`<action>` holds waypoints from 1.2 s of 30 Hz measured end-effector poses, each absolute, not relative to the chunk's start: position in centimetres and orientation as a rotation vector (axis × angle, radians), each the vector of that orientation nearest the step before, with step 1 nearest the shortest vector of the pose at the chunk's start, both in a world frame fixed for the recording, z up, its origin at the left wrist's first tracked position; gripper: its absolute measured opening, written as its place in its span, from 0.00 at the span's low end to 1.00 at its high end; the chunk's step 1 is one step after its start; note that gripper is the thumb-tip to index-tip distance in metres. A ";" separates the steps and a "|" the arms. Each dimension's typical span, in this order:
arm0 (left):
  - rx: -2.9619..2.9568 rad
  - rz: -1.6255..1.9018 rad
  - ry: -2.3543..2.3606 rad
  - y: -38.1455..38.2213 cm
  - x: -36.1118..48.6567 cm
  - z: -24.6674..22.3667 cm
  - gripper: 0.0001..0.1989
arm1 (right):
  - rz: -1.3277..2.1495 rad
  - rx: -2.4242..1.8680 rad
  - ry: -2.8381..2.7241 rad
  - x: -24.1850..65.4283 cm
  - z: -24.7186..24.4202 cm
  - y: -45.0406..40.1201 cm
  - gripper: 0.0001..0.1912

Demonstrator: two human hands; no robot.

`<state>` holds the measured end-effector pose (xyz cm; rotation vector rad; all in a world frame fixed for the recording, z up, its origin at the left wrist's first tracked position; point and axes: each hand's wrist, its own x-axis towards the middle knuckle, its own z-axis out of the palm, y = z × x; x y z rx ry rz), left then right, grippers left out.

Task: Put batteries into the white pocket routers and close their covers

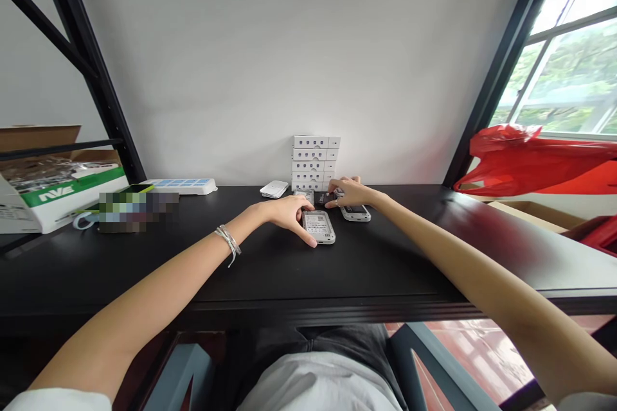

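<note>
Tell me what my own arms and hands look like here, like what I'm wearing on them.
White sleeve ends show high on both arms. Your left wrist has a pale braided bracelet with loose ends. Both hands are bare, without gloves.

"NVC" on green-white box (95,182); print on stacked boxes (309,166) illegible

bright window light, right-side glare, soft shadows

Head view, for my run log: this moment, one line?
left hand: at labelled white rectangular device | right hand: at dark-centred white device | white cardboard box stack: behind
</note>
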<state>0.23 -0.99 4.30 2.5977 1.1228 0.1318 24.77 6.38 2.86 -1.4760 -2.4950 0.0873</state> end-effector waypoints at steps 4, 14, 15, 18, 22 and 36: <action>2.554 0.145 1.158 -1.1 0.3 4.2 0.53 | 0.066 -1.332 -2.445 24.0 3.9 4.1 0.33; 2.443 0.142 1.225 -1.3 0.3 4.0 0.65 | 0.428 -1.117 -2.695 21.9 3.8 0.4 0.42; 2.441 0.142 1.225 -1.3 0.3 4.0 0.66 | 0.475 -1.104 -2.701 21.9 3.7 0.4 0.42; 2.429 0.147 1.230 -1.4 0.4 4.1 0.66 | 0.540 -1.132 -2.703 22.0 4.0 0.1 0.40; 2.425 0.153 1.205 -1.3 0.5 4.1 0.66 | 0.559 -1.123 -2.795 21.9 4.8 -0.7 0.40; 2.471 0.208 1.079 -0.3 0.1 3.3 0.59 | 0.453 -1.382 -2.847 23.4 6.0 -1.0 0.53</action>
